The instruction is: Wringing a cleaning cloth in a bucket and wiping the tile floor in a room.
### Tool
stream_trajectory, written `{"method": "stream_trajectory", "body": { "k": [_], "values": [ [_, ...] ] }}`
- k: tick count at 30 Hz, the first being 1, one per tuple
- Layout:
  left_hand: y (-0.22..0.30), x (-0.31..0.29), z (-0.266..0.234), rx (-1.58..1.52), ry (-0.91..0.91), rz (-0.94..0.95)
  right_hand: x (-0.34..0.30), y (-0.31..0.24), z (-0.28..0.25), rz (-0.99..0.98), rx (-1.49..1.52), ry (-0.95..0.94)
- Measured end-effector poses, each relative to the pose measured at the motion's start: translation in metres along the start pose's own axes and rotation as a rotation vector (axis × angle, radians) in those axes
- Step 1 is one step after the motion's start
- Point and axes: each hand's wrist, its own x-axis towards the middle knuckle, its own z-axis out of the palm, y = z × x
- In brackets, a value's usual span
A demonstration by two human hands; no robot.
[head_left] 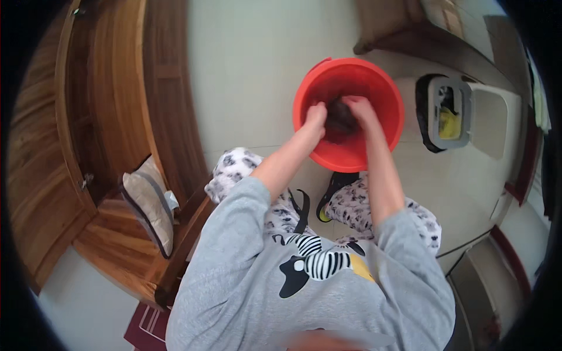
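Observation:
A red bucket [389, 117] stands on the floor just beyond my feet. Both my forearms reach down into it. Inside, a dark, bunched piece of cloth [341, 117] hangs between my hands, blurred by motion. My left hand [317, 116] grips its left side with curled fingers. On the other side, my right hand [359, 107] is closed on its upper right part. The bottom of the bucket is mostly hidden by the cloth and my hands.
To the right stands a bin [433, 117] with its lid [489, 120] swung aside and a yellow bag inside. Dark wooden furniture [404, 32] is at the far right. A wooden bench [167, 88] with a cushion [149, 202] lines the left.

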Motion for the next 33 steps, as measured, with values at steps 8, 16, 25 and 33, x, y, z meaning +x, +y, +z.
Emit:
{"method": "stream_trajectory", "body": {
  "k": [8,16,25,33],
  "values": [
    [-0.005,0.002,0.017,-0.527,-0.251,-0.204,-0.117,-0.123,0.004,0.000,0.453,-0.086],
    [0.015,-0.023,0.000,-0.121,-0.176,0.034,-0.007,-0.061,0.048,-0.156,-0.317,0.391],
    [0.021,-0.023,-0.018,0.060,-0.038,0.077,0.013,-0.021,0.086,-0.044,-0.880,0.147],
    [0.030,-0.002,-0.038,-0.045,-0.071,0.074,-0.073,-0.155,-0.045,0.059,0.117,-0.242]
  ]
}}
